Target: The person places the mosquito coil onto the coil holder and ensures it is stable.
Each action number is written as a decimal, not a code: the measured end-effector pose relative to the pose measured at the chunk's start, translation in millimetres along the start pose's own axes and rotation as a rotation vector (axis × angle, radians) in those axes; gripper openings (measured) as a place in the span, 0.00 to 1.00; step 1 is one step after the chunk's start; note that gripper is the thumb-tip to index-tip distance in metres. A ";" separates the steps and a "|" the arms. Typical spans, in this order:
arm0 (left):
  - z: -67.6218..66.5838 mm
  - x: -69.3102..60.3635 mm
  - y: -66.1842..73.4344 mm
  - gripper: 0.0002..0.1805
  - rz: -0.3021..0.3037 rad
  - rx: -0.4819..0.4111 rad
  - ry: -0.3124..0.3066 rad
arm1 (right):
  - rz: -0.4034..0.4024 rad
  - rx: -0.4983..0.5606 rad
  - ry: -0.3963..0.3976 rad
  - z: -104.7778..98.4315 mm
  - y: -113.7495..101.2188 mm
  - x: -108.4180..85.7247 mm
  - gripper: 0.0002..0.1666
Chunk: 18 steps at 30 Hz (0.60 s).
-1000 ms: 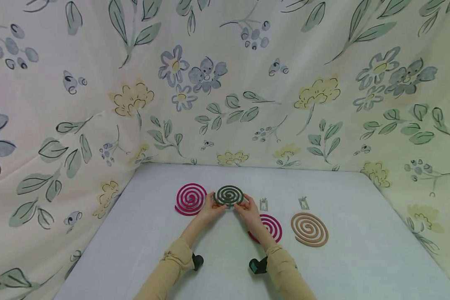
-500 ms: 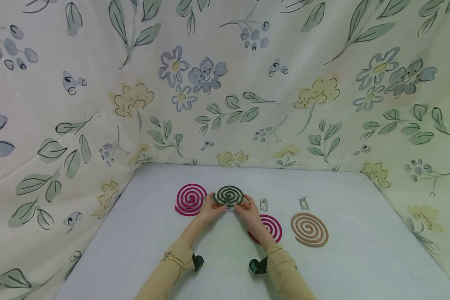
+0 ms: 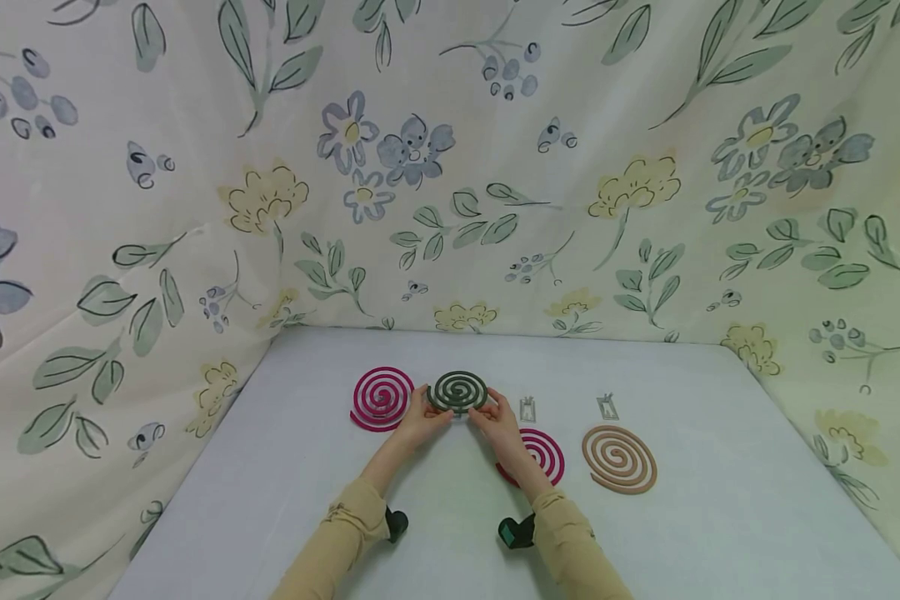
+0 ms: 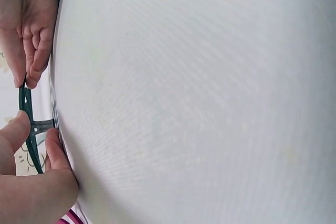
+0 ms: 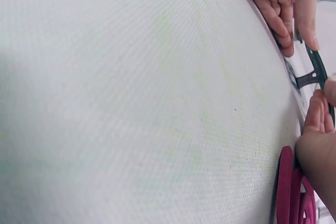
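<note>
A dark green mosquito coil (image 3: 457, 390) sits level, raised a little above the table on a small metal stand (image 4: 43, 125). My left hand (image 3: 422, 418) pinches its left edge, thumb on top and fingers beneath. On the opposite edge my right hand (image 3: 498, 423) pinches the coil likewise. In the right wrist view the stand's upright (image 5: 307, 79) reaches the underside of the coil. Left of my left hand a magenta coil (image 3: 382, 399) lies beside it. Another magenta coil (image 3: 549, 454) is partly hidden under my right forearm.
A tan coil (image 3: 619, 460) lies at the right. Behind it are two flat metal stands, one upright-tabbed stand (image 3: 607, 407) and a second stand (image 3: 527, 409) nearer my right hand. A floral cloth (image 3: 450, 250) hangs behind the white table (image 3: 720, 533).
</note>
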<state>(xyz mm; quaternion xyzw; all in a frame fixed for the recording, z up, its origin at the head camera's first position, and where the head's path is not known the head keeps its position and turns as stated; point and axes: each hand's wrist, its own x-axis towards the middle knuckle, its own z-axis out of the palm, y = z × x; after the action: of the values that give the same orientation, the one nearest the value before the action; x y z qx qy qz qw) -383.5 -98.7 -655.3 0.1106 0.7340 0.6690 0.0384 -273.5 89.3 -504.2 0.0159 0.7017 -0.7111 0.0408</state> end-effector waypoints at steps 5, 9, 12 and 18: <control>4.8 -18.7 35.7 0.52 -0.039 0.048 0.024 | -0.007 -0.001 0.018 0.4 5.9 3.4 0.39; 5.4 -7.9 24.7 0.51 -0.043 0.079 0.023 | -0.015 -0.006 0.029 0.6 5.9 3.1 0.38; -1.5 23.2 -41.2 0.55 -0.008 0.049 0.012 | -0.015 -0.010 0.034 0.7 6.7 3.2 0.38; -2.7 14.2 -29.0 0.57 -0.038 0.035 0.015 | -0.018 -0.002 0.046 2.2 7.3 3.1 0.39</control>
<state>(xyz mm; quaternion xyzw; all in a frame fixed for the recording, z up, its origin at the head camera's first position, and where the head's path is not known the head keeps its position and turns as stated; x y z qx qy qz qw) -401.1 -100.6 -682.4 0.0924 0.7477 0.6561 0.0438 -275.9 86.9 -511.6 0.0261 0.7033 -0.7102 0.0182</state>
